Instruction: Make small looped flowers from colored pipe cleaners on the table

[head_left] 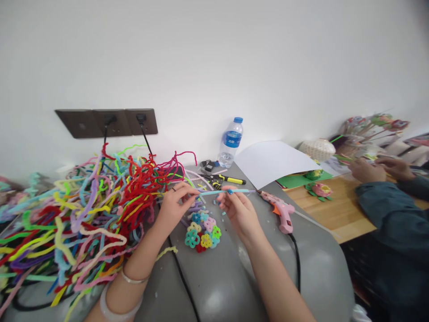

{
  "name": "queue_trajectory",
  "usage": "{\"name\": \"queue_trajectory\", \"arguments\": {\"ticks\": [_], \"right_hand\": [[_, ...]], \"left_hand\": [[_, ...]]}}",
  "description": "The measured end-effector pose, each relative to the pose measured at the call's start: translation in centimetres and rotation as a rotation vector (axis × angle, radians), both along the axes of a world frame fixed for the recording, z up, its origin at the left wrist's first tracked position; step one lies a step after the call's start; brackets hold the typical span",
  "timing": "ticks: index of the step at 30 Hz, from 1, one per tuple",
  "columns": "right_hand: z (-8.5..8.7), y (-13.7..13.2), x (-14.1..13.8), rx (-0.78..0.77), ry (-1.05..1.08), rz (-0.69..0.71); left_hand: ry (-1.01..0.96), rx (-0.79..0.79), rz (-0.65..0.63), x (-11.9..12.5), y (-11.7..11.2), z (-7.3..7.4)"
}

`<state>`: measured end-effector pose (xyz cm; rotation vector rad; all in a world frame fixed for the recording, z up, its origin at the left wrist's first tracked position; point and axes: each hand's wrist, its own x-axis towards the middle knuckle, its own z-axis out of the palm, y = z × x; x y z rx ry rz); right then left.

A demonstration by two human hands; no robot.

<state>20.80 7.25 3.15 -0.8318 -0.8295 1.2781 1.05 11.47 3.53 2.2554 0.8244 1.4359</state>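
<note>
My left hand [176, 200] and my right hand [236, 208] both pinch one light blue pipe cleaner [221, 192], which stretches level between them above a grey rounded table [231, 277]. The left fingers close on its left end, the right fingers on a spot further right, and its tip pokes out past them. Just below the hands lies a cluster of small pipe-cleaner flowers [202, 231] in teal, yellow, pink and green. A large tangled heap of coloured pipe cleaners [83, 214] fills the table to the left, close to my left wrist.
A pink glue gun [281, 213] with a black cord lies right of my right hand. Behind are pliers with yellow handles [223, 179], a water bottle [230, 143], white paper [271, 161] and wall sockets [107, 122]. Another person's hands [375, 169] work at a wooden table [331, 210].
</note>
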Motion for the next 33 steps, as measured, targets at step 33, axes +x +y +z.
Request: {"name": "queue_trajectory", "arguments": {"ticks": [33], "right_hand": [[-1.5,6.9,-1.7,0.02,0.136,0.214]], "left_hand": [[0.15,0.125,0.128,-0.3,0.0,-0.3]]}}
